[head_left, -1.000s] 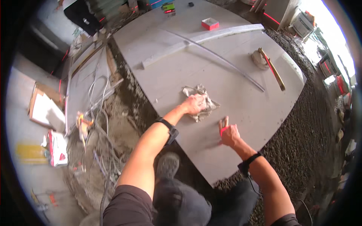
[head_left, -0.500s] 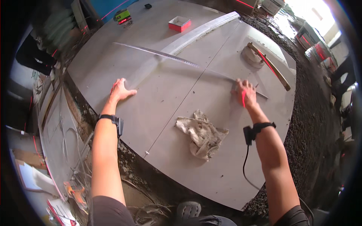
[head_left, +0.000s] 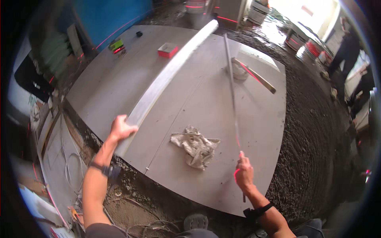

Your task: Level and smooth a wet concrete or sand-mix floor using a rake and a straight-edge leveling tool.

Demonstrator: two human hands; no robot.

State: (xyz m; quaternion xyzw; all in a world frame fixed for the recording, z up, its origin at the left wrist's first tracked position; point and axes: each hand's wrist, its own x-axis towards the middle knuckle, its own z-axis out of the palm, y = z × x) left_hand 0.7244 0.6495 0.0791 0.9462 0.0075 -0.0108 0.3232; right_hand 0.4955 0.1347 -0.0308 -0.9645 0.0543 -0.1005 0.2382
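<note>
My left hand [head_left: 122, 127] is closed on the near part of a long pale metal straightedge [head_left: 162, 85], which slants away across large grey tiles [head_left: 198, 103]. My right hand [head_left: 244, 173] grips a thin steel ruler [head_left: 233, 91] close to its near end. The ruler points away from me, its far part passing beside a mallet [head_left: 256, 75] with a pale round head and a wooden handle. Between my hands lies a crumpled, dirty rag [head_left: 195, 147], touched by neither. A straight joint runs between the tiles to the rag's left.
A small red-sided box [head_left: 167, 50] and a green laser level [head_left: 116, 45] sit on the far tiles. Rough wet mortar [head_left: 309, 146] borders the right side. Buckets [head_left: 258, 12] stand at the back. People's legs [head_left: 343, 59] show at right; cables [head_left: 154, 226] lie near my feet.
The ruler has swung from lying crosswise to pointing away, now in my right hand, which came nearer. My left hand has also come nearer and closed on the straightedge. My view has shifted.
</note>
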